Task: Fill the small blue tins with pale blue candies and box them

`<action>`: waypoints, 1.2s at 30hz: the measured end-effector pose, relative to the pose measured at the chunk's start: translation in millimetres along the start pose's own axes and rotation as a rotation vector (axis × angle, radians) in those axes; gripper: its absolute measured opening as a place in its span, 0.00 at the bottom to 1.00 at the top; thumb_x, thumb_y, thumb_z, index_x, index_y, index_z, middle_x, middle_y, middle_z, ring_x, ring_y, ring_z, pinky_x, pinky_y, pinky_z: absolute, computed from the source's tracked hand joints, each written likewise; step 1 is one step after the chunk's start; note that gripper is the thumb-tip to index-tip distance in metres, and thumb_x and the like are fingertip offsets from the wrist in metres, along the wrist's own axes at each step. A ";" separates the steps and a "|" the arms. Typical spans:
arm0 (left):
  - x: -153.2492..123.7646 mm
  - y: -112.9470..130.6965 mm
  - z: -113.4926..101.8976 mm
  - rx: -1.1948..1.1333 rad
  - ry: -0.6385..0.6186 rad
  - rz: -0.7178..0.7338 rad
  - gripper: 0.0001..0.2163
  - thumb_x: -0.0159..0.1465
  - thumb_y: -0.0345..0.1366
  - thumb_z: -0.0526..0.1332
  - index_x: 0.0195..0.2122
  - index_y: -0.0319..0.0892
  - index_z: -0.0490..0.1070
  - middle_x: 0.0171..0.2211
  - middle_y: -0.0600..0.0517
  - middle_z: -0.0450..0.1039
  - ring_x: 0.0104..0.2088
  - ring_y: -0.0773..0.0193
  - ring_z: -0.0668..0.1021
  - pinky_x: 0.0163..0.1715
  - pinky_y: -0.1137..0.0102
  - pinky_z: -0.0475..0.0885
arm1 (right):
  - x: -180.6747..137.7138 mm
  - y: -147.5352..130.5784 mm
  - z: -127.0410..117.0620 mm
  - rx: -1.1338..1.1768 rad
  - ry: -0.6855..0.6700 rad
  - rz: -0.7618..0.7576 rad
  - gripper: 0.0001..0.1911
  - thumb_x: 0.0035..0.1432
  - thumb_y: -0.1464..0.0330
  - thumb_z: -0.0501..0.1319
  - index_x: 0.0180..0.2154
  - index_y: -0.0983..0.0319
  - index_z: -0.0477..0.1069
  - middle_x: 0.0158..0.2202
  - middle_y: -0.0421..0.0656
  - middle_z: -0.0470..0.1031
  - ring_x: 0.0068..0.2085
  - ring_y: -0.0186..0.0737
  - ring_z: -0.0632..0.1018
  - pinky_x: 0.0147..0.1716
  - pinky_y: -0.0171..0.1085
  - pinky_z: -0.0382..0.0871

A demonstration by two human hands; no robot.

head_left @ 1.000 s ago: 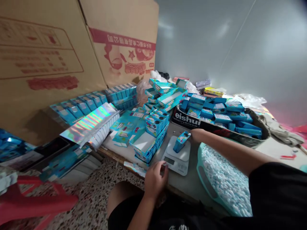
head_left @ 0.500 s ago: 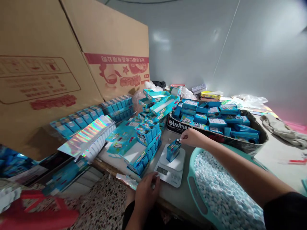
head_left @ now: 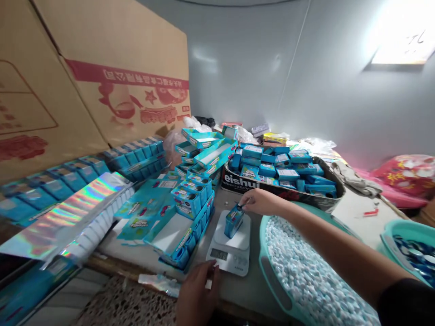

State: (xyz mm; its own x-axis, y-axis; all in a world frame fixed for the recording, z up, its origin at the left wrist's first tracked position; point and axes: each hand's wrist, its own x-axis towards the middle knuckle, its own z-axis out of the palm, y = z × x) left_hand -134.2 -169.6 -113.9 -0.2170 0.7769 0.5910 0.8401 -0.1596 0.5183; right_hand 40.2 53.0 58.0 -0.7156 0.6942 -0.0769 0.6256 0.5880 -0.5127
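A small blue candy box [head_left: 234,221] stands upright, slightly tilted, on a white kitchen scale [head_left: 229,242] whose display shows digits too blurred to read. My right hand [head_left: 260,201] reaches in from the right, its fingertips pinched together at the box's top edge. What they pinch is too small to make out. Just in front of the scale, my left hand [head_left: 199,292] has its fingers curled, with a small white bit between thumb and finger that I cannot name. A turquoise basin [head_left: 264,253] full of pale blue and white candies [head_left: 302,271] lies under my right forearm.
Behind the scale a black carton [head_left: 244,181] holds many blue boxes. To the left are a display tray [head_left: 170,233] partly filled with boxes, stacked trays [head_left: 217,154], and a shiny holographic sheet [head_left: 68,222]. A large cardboard carton [head_left: 136,54] rises behind; another basin [head_left: 390,231] stands right.
The view has turned right, bringing the second basin and a red patterned bag into sight. My right hand stays at the box's top; my left hand stays by the scale's front edge.
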 end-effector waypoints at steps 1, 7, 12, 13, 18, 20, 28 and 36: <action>1.2 0.1 -0.7 0.003 0.002 0.021 0.10 0.68 0.42 0.56 0.40 0.44 0.74 0.30 0.51 0.80 0.28 0.62 0.82 0.29 0.71 0.78 | -2.2 1.0 1.1 0.013 0.002 -0.014 0.08 0.54 0.71 0.63 0.36 0.62 0.80 0.32 0.40 0.80 0.33 0.36 0.78 0.32 0.30 0.67; 6.8 0.1 -1.8 0.013 0.060 0.142 0.09 0.69 0.39 0.55 0.40 0.44 0.73 0.30 0.51 0.80 0.28 0.63 0.82 0.29 0.72 0.77 | -40.6 11.0 -8.7 0.009 0.203 -0.067 0.12 0.59 0.75 0.56 0.40 0.64 0.77 0.43 0.47 0.77 0.42 0.40 0.76 0.42 0.35 0.69; 5.9 2.2 -1.7 -0.029 0.079 0.129 0.07 0.69 0.37 0.56 0.44 0.43 0.72 0.31 0.51 0.79 0.29 0.65 0.81 0.31 0.74 0.76 | -124.2 46.2 -18.0 -0.224 0.196 0.125 0.12 0.64 0.70 0.53 0.37 0.61 0.75 0.38 0.46 0.76 0.39 0.43 0.77 0.42 0.41 0.70; 5.2 2.4 -1.6 -0.042 0.081 0.130 0.07 0.69 0.36 0.57 0.45 0.43 0.71 0.30 0.52 0.78 0.28 0.66 0.81 0.30 0.74 0.75 | -140.9 53.7 -15.0 -0.239 0.146 0.187 0.11 0.64 0.69 0.54 0.37 0.60 0.76 0.39 0.46 0.76 0.39 0.44 0.77 0.42 0.42 0.70; 4.4 3.9 0.4 -0.029 0.027 0.037 0.13 0.66 0.39 0.61 0.50 0.41 0.69 0.32 0.51 0.79 0.31 0.64 0.82 0.34 0.72 0.76 | -184.5 76.4 16.1 -0.013 0.031 0.285 0.16 0.60 0.62 0.62 0.49 0.57 0.75 0.49 0.46 0.76 0.49 0.45 0.76 0.49 0.42 0.71; 4.6 5.8 1.5 -0.013 0.001 -0.019 0.16 0.66 0.40 0.62 0.52 0.40 0.68 0.35 0.50 0.79 0.33 0.63 0.82 0.35 0.72 0.76 | -183.4 81.0 24.7 0.064 0.071 0.333 0.16 0.59 0.60 0.63 0.49 0.57 0.76 0.49 0.46 0.76 0.48 0.45 0.77 0.46 0.40 0.73; 3.1 10.0 2.5 0.019 -0.018 -0.078 0.16 0.63 0.37 0.65 0.51 0.40 0.69 0.36 0.50 0.78 0.33 0.64 0.81 0.36 0.72 0.77 | -171.9 89.2 19.9 0.020 0.090 0.305 0.11 0.59 0.60 0.63 0.36 0.58 0.81 0.39 0.45 0.81 0.37 0.44 0.79 0.39 0.39 0.73; 35.6 40.1 -11.1 -0.144 0.159 -0.121 0.09 0.64 0.33 0.62 0.46 0.42 0.69 0.37 0.49 0.75 0.35 0.63 0.79 0.37 0.69 0.78 | -177.4 103.8 19.9 0.062 0.234 0.296 0.10 0.59 0.57 0.61 0.33 0.51 0.81 0.39 0.46 0.81 0.38 0.49 0.81 0.39 0.41 0.76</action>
State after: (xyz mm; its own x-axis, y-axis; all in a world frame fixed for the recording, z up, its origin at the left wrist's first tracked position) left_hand -113.8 -155.2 -65.2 -0.3965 0.6919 0.6033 0.7265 -0.1652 0.6670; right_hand 225.9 -17.4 1.4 -0.4118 0.9106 -0.0357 0.7696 0.3265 -0.5488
